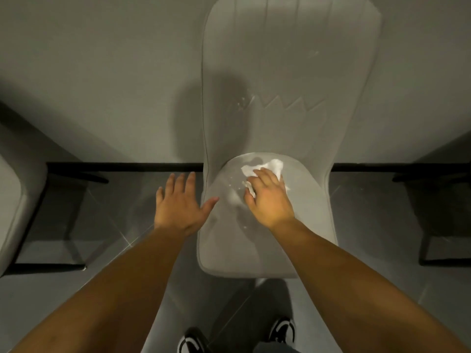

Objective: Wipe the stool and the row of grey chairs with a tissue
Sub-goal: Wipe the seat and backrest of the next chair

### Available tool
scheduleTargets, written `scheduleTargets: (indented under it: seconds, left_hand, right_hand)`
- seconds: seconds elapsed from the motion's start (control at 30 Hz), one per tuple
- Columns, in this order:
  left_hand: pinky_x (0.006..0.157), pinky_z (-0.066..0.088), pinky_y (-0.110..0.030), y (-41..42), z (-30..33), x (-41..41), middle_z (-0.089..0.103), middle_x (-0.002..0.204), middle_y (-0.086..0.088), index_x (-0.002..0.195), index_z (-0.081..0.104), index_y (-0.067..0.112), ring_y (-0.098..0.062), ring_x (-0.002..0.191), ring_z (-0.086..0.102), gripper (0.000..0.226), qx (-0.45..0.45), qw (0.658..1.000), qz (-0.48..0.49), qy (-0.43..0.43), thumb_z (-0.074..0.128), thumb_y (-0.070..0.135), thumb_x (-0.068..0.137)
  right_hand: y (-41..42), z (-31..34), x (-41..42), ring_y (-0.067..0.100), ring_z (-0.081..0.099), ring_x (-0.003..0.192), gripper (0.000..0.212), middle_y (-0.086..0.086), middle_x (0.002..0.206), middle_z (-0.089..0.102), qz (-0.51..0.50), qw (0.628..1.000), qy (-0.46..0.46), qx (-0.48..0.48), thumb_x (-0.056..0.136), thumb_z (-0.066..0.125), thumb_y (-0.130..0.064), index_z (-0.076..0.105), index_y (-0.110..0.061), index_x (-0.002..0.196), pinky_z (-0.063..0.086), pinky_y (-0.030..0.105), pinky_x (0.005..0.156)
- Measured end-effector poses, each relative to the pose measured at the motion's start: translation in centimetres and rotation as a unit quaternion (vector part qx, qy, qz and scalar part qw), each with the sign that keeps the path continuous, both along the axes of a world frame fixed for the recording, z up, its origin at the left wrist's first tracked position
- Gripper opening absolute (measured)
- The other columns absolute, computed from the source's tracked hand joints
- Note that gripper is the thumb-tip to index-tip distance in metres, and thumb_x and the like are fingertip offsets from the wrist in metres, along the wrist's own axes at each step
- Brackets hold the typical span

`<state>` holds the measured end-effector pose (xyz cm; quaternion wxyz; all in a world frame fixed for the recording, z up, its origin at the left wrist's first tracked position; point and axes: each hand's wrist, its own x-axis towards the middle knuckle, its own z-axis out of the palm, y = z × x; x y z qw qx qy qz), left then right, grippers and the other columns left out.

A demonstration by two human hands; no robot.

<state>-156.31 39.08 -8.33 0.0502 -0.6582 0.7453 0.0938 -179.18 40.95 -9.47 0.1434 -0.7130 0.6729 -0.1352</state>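
Head view looks straight down on a grey chair (pixel 267 123) standing against a pale wall (pixel 102 59), its tall back at twelve o'clock and its seat running toward six. The right hand (pixel 270 200) lies palm-down on the rear of the seat, fingers flat and pressing a crumpled white tissue (pixel 265 168) against the fabric; the tissue spills out past the fingertips toward twelve o'clock, just before the seat meets the back. That grip is a flat press, not a pinch. The left hand (pixel 181 205) is at nine o'clock from the right one, spread wide with straight fingers and holding nothing; its thumb tip reaches the seat's left edge, though whether it touches cannot be told. Small pale flecks dot the back and seat. Another grey chair (pixel 12 200) shows at the nine o'clock edge, and dark chair legs (pixel 433 225) stand at three o'clock. Two black-and-white shoes (pixel 283 329) rest on the grey tiled floor (pixel 102 225) at six o'clock.
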Motion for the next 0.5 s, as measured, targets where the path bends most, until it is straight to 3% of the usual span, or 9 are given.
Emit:
scheduleTargets:
  seconds: [0.2,0.33,0.5]
  left_hand:
    - [0.115,0.018,-0.053,-6.3,-9.0,0.1,0.027,0.156,-0.012,0.152,0.017,0.014,-0.029,0.146,0.013,0.104,-0.057,0.996,0.059,0.041,0.007,0.087,0.079]
    - [0.115,0.02,-0.052,-9.5,-13.1,-1.0,0.029,0.155,-0.012,0.151,0.021,0.014,-0.029,0.145,0.015,0.104,-0.089,0.992,0.068,0.065,0.007,0.088,0.079]
    - [0.111,0.026,-0.051,-13.3,-16.7,-4.0,0.041,0.147,-0.018,0.145,0.032,0.006,-0.033,0.14,0.027,0.1,-0.12,0.982,0.08,0.124,0.022,0.083,0.083]
  right_hand:
    - [-5.9,-10.1,1.2,0.027,0.022,0.147,0.04,0.007,0.151,0.042,-0.005,1.0,0.017,-0.008,0.101,0.045,-0.034,0.055,-0.014,0.135,0.008,0.049,0.12]
    - [-9.7,-15.0,2.1,0.024,0.006,0.151,0.053,-0.001,0.159,0.029,-0.024,0.997,0.047,0.054,0.103,0.027,-0.046,0.03,-0.026,0.151,-0.007,0.054,0.118]
    - [-11.5,-19.6,2.7,0.023,-0.007,0.152,0.083,-0.003,0.165,0.009,-0.062,0.994,0.061,0.067,0.091,0.014,-0.072,0.009,-0.023,0.158,-0.014,0.058,0.116]
